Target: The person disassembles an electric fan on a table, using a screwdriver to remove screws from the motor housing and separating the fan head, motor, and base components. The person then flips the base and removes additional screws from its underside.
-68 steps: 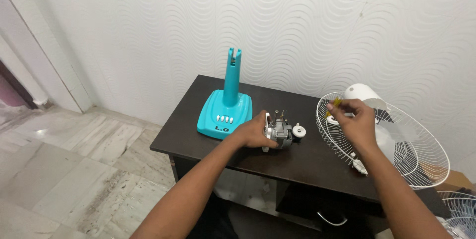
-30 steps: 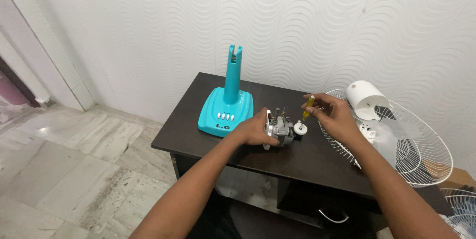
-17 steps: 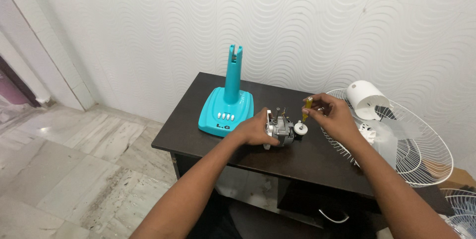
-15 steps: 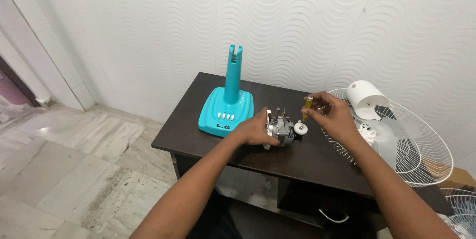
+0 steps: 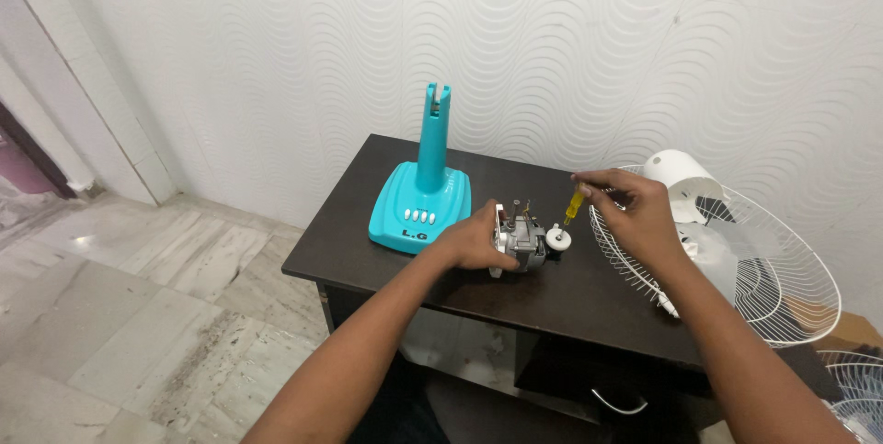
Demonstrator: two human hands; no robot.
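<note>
Head view: the left hand (image 5: 471, 240) is wrapped around the motor (image 5: 518, 240), fingers closed over its near end, pinning it to the dark table (image 5: 368, 223). The right hand (image 5: 635, 207) pinches a small yellow screwdriver (image 5: 571, 207) between thumb and fingertips, tip pointing down at the white knob (image 5: 557, 240) on the motor's right end. To work well here, I judge the left grip should keep the motor from rolling, and the screwdriver should be held straight along its screw (the screw itself is too small to make out) with light downward pressure, so the tip does not slip.

The motor is a small grey metal block with thin posts rising from its top. It lies on its side near the table's middle, between the teal stand (image 5: 421, 197) and the wire guard (image 5: 736, 260), where a white cover (image 5: 679, 182) rests.
</note>
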